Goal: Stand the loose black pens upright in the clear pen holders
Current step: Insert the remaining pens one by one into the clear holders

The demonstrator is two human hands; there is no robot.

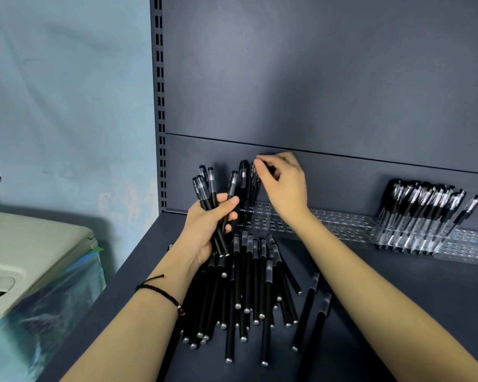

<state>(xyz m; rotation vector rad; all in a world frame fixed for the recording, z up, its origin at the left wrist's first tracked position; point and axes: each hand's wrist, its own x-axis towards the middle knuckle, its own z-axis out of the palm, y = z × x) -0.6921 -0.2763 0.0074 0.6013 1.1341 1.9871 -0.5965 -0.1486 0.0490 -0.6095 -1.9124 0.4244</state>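
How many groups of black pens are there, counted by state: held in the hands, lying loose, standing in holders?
Held: 1, the bunch in the left hand
Lying loose: 1, the pile on the shelf
Standing in clear holders: 2, the left group, where the right hand pinches a pen, and the right group
Total: 4 groups

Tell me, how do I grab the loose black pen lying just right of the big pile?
Pinch the slim black plastic pen around the middle of its barrel, coming straight down from above. It lies flat on the dark grey shelf, with gaps along both long sides there.
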